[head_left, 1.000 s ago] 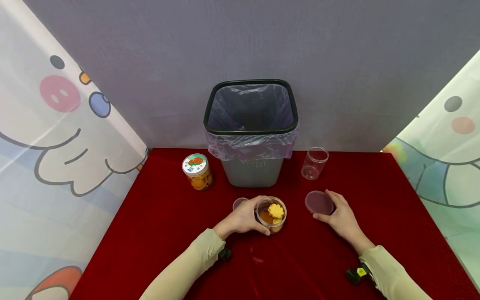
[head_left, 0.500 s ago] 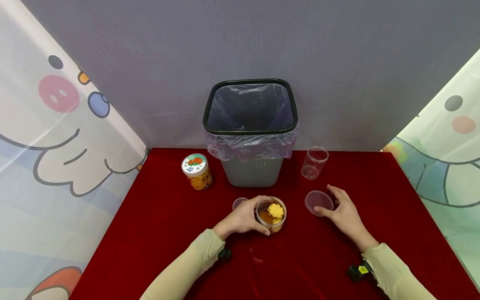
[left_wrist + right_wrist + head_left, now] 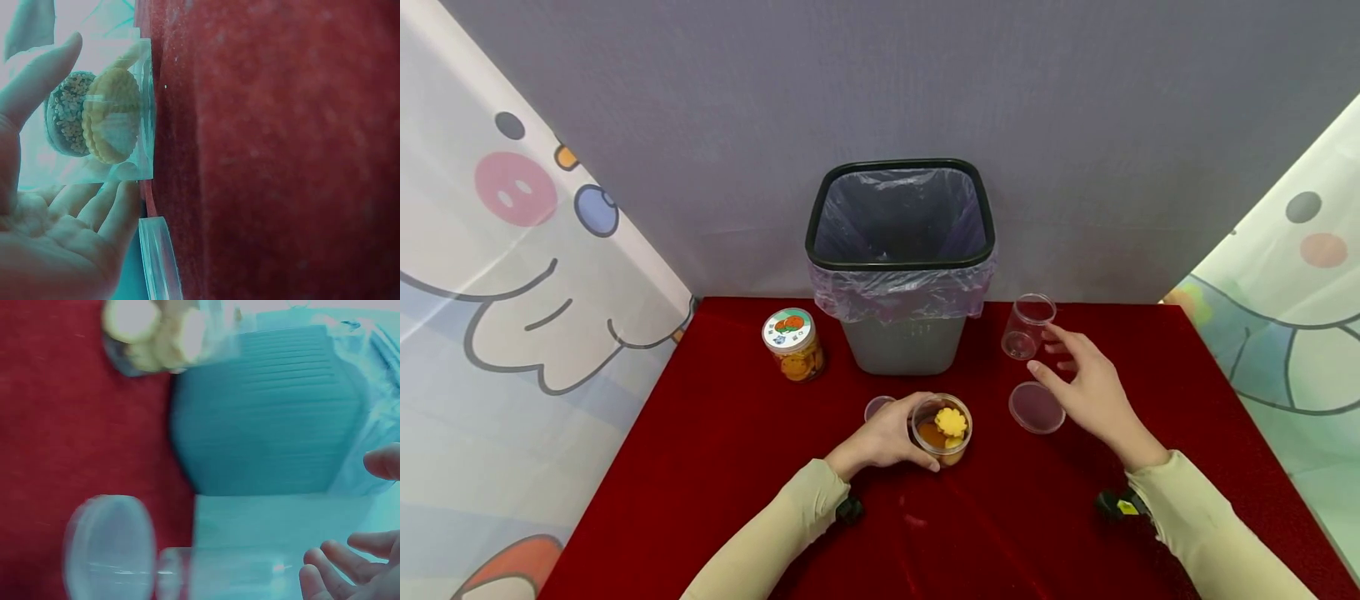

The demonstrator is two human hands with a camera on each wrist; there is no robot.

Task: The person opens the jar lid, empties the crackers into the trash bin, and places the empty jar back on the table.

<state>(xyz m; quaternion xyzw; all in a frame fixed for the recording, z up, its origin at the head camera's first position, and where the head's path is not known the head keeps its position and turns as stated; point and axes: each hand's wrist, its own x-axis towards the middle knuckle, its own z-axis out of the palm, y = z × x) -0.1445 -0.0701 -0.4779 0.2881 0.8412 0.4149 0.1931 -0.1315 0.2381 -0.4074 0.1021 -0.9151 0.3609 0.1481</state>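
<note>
My left hand grips a clear plastic jar standing on the red cloth, thumb in front and fingers behind. Inside are cookies, including a yellow scalloped cookie and a seeded dark one. My right hand hovers with fingers spread, holding nothing. Just beyond its fingertips stands a clear jar with no lid, apparently without contents. Below that hand a clear round lid lies flat. Another clear lid is partly hidden behind my left hand.
A grey bin with a black rim and a translucent liner stands against the back wall. Left of it is a lidded cookie jar with a printed label. Patterned side walls flank the red-covered table.
My right hand has let go of the flat lid, lifted off it and moved forward toward the lidless jar. My left hand has kept its grip on the cookie jar.
</note>
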